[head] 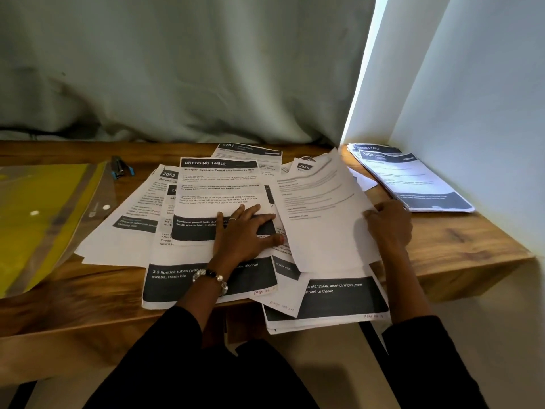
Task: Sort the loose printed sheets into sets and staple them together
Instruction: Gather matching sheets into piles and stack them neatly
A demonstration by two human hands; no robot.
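Observation:
Several loose printed sheets (132, 231) with dark header and footer bands lie fanned over the middle of the wooden table (460, 246). My left hand (244, 231) rests flat, fingers spread, on the "Dressing Table" sheet (218, 184) on top of the pile. My right hand (389, 225) grips the right edge of a sheet (324, 214) lifted at a tilt, its printed side turned away so the text shows faintly through. A separate neat stack of sheets (413, 178) lies at the far right by the wall. A black and blue stapler (119, 166) lies at the back left.
A yellow plastic folder (44, 214) covers the table's left part. A grey curtain (177, 69) hangs behind the table and a white wall (486, 98) bounds its right side. Some sheets (324, 314) overhang the front edge.

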